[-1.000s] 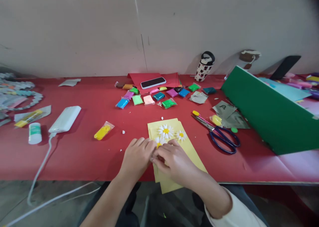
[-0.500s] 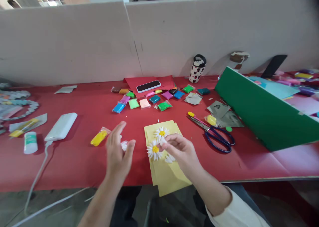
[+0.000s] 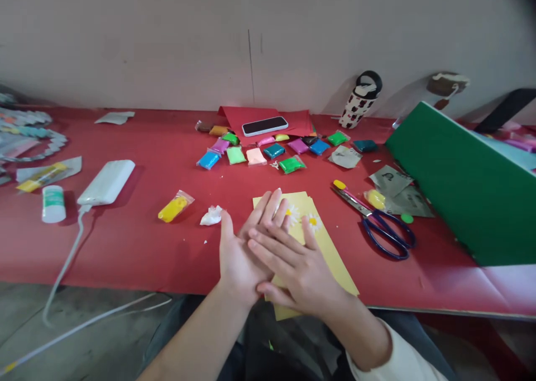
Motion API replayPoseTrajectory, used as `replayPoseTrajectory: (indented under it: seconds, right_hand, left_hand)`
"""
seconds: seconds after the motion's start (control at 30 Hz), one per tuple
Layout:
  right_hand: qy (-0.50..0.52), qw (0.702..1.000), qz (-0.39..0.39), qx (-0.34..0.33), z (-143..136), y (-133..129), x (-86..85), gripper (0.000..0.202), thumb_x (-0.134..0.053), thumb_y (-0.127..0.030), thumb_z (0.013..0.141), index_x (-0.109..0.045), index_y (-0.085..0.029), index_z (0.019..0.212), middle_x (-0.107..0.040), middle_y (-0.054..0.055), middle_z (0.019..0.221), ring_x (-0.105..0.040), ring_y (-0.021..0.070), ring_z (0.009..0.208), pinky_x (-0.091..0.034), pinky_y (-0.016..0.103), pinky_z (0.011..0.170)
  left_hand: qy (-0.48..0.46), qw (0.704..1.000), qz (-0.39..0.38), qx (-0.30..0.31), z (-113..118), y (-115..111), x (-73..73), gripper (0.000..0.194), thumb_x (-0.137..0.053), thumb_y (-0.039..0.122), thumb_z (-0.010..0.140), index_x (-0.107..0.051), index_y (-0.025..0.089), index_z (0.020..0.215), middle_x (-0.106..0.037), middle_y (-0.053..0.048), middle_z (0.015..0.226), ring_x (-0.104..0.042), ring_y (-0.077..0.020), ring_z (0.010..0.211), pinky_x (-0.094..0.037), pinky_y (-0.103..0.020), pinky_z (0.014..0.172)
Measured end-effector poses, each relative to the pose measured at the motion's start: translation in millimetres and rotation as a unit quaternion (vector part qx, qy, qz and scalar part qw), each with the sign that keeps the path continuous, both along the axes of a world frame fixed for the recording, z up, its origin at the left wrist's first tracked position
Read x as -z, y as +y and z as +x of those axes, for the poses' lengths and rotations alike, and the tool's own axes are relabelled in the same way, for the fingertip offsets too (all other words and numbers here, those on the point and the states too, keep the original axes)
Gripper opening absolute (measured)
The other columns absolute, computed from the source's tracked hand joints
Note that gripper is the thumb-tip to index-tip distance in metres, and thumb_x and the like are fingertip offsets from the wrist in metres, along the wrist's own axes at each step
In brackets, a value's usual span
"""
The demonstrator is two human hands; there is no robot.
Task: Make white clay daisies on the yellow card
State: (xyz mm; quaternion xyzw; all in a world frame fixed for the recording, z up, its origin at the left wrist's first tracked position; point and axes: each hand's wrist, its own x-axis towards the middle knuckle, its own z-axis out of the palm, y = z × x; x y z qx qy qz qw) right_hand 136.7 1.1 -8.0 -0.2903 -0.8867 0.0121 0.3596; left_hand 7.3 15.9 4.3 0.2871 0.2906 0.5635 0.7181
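My left hand (image 3: 245, 258) is palm up with its fingers stretched out. Across its palm and fingers lies my right hand (image 3: 299, 269), palm down, fingers extended. Anything between the palms is hidden. Both hands are over the yellow paper sheets (image 3: 330, 252), where white daisy shapes with yellow centres (image 3: 313, 221) show past the fingers. A crumpled white clay packet (image 3: 211, 216) lies just left of my left hand, and farther left is a yellow clay packet (image 3: 175, 207).
Scissors (image 3: 387, 233) and a green board (image 3: 460, 191) stand to the right. Several colored clay packets (image 3: 274, 150), a phone (image 3: 265, 126) and a patterned cup (image 3: 358, 105) are at the back. A white power bank (image 3: 106, 183) and glue stick (image 3: 53, 204) lie left.
My hands, apart before, have come together with the right laid over the left. The right hand has left the flowers, where it pinched something white. The view has tilted down.
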Motion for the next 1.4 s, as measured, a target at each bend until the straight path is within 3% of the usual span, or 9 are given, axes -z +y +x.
replayPoseTrajectory:
  seconds: [0.07,0.2,0.33,0.53,0.97,1.1,1.23,1.33,1.4]
  right_hand:
    - [0.015,0.999,0.008,0.028,1.1,-2.4,-0.5,0.037,-0.055,-0.031,0.088,-0.057,-0.027,0.125,-0.067,-0.003,0.123,-0.059,0.0184,0.122,0.003,0.042,0.123]
    - [0.021,0.999,-0.009,-0.044,-0.8,-7.0,-1.5,0.037,-0.052,-0.028,0.087,-0.058,-0.026,0.124,-0.069,-0.003,0.119,-0.061,0.0186,0.12,0.003,0.041,0.123]
    - [0.008,0.999,-0.016,0.034,-2.9,-7.7,1.4,0.037,-0.053,-0.039,0.091,-0.056,-0.031,0.127,-0.066,-0.004,0.125,-0.056,0.0224,0.125,0.014,0.045,0.12]
    - [-0.004,0.996,0.013,0.087,-1.2,-7.3,8.8,0.039,-0.05,-0.056,0.09,-0.063,-0.034,0.119,-0.059,0.004,0.136,-0.046,0.0274,0.134,0.005,0.05,0.12]
    - [-0.001,0.993,0.008,0.116,-3.5,-15.2,12.8,0.031,-0.055,-0.048,0.088,-0.063,-0.04,0.118,-0.053,0.001,0.14,-0.032,0.0348,0.14,0.0,0.059,0.117]
    - [0.041,0.991,-0.055,0.111,-9.5,-16.5,12.2,0.025,-0.058,-0.043,0.088,-0.068,-0.038,0.11,-0.051,0.001,0.142,-0.037,0.0344,0.137,-0.001,0.056,0.118]
    - [0.138,0.966,-0.155,0.152,-11.7,-11.0,7.5,0.018,-0.056,-0.036,0.091,-0.073,-0.038,0.094,-0.056,-0.002,0.138,-0.041,0.0332,0.136,-0.007,0.065,0.115]
    - [0.233,0.92,-0.287,0.126,-4.0,-3.4,1.1,0.023,-0.051,-0.039,0.093,-0.074,-0.035,0.092,-0.058,0.0,0.136,-0.05,0.0296,0.13,-0.027,0.063,0.111]
    - [0.3,0.875,-0.365,0.106,3.0,0.9,-2.3,0.025,-0.051,-0.043,0.093,-0.074,-0.033,0.091,-0.06,0.002,0.134,-0.055,0.0275,0.125,-0.039,0.057,0.106]
  left_hand:
    - [-0.012,1.0,0.005,-0.007,-2.2,-0.2,0.6,0.071,-0.011,0.069,0.091,-0.051,0.028,0.133,-0.036,0.003,0.154,-0.027,-0.0223,0.145,-0.032,-0.04,0.117]
    - [-0.04,0.999,0.008,-0.023,-4.4,-2.5,1.8,0.073,-0.012,0.071,0.09,-0.053,0.029,0.132,-0.039,0.002,0.153,-0.029,-0.0225,0.144,-0.03,-0.04,0.118]
    - [-0.06,0.998,-0.008,-0.004,-4.1,-4.9,1.9,0.074,-0.012,0.071,0.09,-0.055,0.027,0.131,-0.039,0.002,0.153,-0.027,-0.0229,0.145,-0.029,-0.04,0.118]
    - [-0.095,0.995,-0.003,0.019,-3.8,-6.1,-1.4,0.078,-0.011,0.072,0.089,-0.055,0.025,0.132,-0.041,0.0,0.151,-0.027,-0.024,0.145,-0.03,-0.04,0.118]
    - [-0.082,0.996,-0.003,0.022,-3.8,-6.8,-0.9,0.082,-0.007,0.075,0.087,-0.049,0.025,0.137,-0.038,0.0,0.154,-0.023,-0.0245,0.146,-0.032,-0.04,0.116]
    - [-0.097,0.995,-0.015,0.015,2.0,-7.3,-0.4,0.079,-0.009,0.074,0.088,-0.05,0.026,0.136,-0.039,0.0,0.153,-0.027,-0.0261,0.145,-0.033,-0.044,0.116]
    - [-0.026,1.0,-0.009,0.008,3.6,-6.1,-0.3,0.077,-0.008,0.077,0.086,-0.042,0.035,0.141,-0.038,0.002,0.154,-0.036,-0.029,0.141,-0.039,-0.05,0.11]
    - [0.105,0.99,0.088,-0.044,-6.3,-4.8,-0.7,0.067,-0.019,0.071,0.09,-0.044,0.033,0.14,-0.043,-0.002,0.151,-0.041,-0.028,0.138,-0.038,-0.049,0.111]
    - [0.267,0.934,0.218,-0.091,-16.9,-3.8,-0.9,0.052,-0.048,0.056,0.091,-0.049,0.03,0.137,-0.049,-0.004,0.146,-0.043,-0.0269,0.136,-0.037,-0.046,0.112]
